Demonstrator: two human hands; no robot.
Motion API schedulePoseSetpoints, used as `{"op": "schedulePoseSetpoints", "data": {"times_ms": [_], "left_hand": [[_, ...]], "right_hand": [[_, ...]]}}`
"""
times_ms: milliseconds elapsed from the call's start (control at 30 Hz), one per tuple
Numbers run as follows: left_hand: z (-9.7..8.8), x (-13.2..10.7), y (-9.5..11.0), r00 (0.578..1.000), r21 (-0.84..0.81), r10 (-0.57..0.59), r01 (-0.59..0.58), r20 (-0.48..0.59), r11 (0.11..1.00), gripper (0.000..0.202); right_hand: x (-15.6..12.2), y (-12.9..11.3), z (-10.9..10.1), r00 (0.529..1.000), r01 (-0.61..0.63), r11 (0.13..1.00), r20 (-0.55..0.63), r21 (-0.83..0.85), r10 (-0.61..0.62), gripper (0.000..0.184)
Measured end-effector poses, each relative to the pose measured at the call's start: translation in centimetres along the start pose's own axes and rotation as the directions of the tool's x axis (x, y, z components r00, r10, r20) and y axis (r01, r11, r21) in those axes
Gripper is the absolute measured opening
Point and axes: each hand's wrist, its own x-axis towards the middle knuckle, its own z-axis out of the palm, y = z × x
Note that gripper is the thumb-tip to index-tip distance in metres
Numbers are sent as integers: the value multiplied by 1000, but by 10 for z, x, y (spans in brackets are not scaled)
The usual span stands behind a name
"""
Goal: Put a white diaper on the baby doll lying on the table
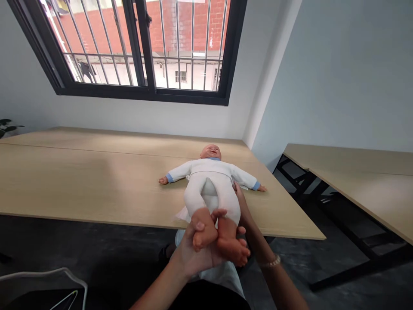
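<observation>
The left hand (190, 254) curls its fingers round the ankles of the light, soft baby doll (211, 189), a sure hold; the right hand (241, 201) rests open-fingered at its hip.

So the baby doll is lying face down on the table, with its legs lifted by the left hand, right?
Not quite: the head view shows the baby doll lying on its back, face up, not face down. The rest holds: it is on the wooden table, with its legs lifted by the left hand.
</observation>
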Motion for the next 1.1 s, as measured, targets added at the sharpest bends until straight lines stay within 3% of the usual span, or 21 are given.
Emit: {"op": "schedulePoseSetpoints", "data": {"times_ms": [133, 333, 567, 700, 833, 933, 1100], "left_hand": [[-14, -8, -14, 999, -25, 25, -26, -26, 999, 48], [-18, -10, -32, 995, -81, 51, -58, -87, 995, 48], [-17, -9, -37, 997, -108, 43, -49, -60, 993, 47], [-24, -9, -39, 992, -79, 43, -53, -115, 995, 51], [-40, -14, -43, 983, -66, 52, -64, -174, 996, 57], [-51, -19, -44, 979, -47, 71, -82, -193, 996, 56], [-63, -28, -45, 971, -12, 84, -89, -223, 996, 56]], "right_hand": [[7, 4, -16, 998, -63, 995, -13, 76, 64, 86], [2, 2, -18, 991, -71, 981, 125, 181, 49, 76], [11, -6, -20, 994, 20, 998, 101, 64, -27, 72], [11, -2, -22, 991, 27, 998, 129, 65, -36, 63], [13, 14, -21, 996, -49, 996, 75, 71, 44, 71], [13, 22, -20, 999, -36, 994, 44, 102, 32, 73], [-3, 9, -25, 993, 88, 994, -90, 64, -82, 44]]}}
